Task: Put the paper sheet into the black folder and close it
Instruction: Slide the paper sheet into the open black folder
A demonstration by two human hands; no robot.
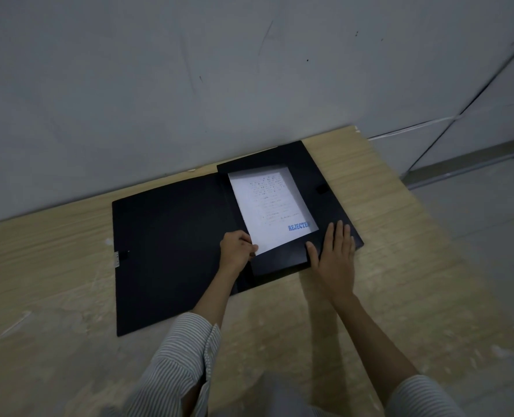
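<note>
Two striped sleeves (pixel 186 353), pushed up the forearms, come in from the bottom edge and reach over a pale wood-grain table (pixel 54 266) set against a grey wall (pixel 159 85).

The left hand (pixel 236 249) is curled closed, pinching the near left corner of the paper sheet (pixel 269 209) between thumb and fingers. The right hand (pixel 334 254) lies open and flat, fingers spread, pressing on the near right part of the black folder (pixel 171 251), with its thumb touching the edge of the near flap (pixel 280 260).

The folder lies open on the table. Its cover is a wide, matte black panel spread flat to the left, with a small silver clasp (pixel 116 259) at its left edge. The right half is the tray part, framed by black flaps at the far, right and near sides; a short black tab (pixel 322 189) sits on the right flap.

The sheet lies inside that right half, white, turned slightly relative to the folder. Its far end reaches under the far flap, and its near edge lies over the near flap. Rows of small print run down it, too blurred to read, and a bold blue stamp (pixel 298 227) reading "REJECTED" sits near its lower right corner, partly against the right flap.
</note>
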